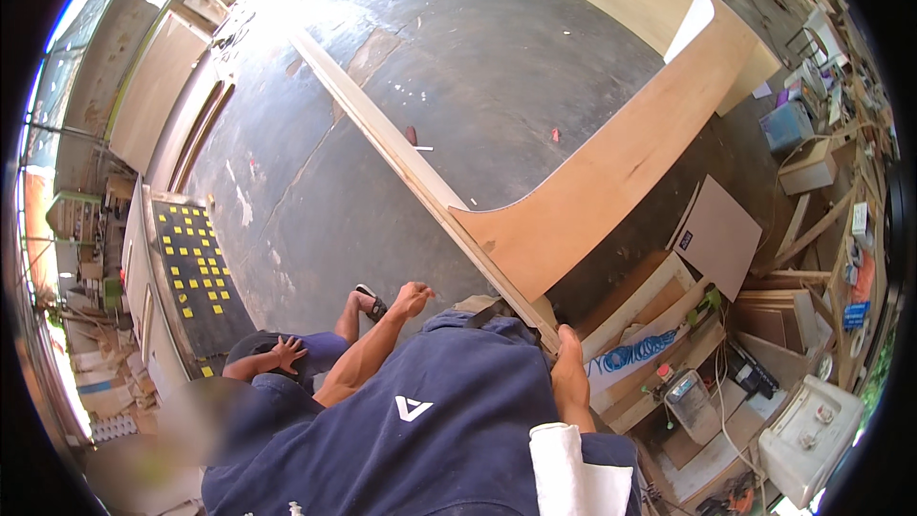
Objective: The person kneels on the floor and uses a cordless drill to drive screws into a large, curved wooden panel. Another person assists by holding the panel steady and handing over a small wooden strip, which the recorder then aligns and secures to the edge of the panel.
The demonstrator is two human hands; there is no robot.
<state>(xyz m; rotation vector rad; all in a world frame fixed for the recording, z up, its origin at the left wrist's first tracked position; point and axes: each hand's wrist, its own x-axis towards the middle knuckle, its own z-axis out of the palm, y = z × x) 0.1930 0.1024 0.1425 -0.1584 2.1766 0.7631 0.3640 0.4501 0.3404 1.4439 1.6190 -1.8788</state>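
A long, narrow wooden board runs from the bright far left to my waist. My right hand is at its near end, apparently gripping its edge; most of the fingers are hidden. Beside that end, a plywood panel with a curved cutout meets the board and stretches to the far right. My left hand is raised over the floor, left of the board and apart from it. Its fingers are curled, and the palm side is hidden.
Close on my left is another person, a hand resting on the thigh. A black panel with yellow squares stands at the left. Offcuts, a blue coiled hose, a square panel and a white container crowd the right.
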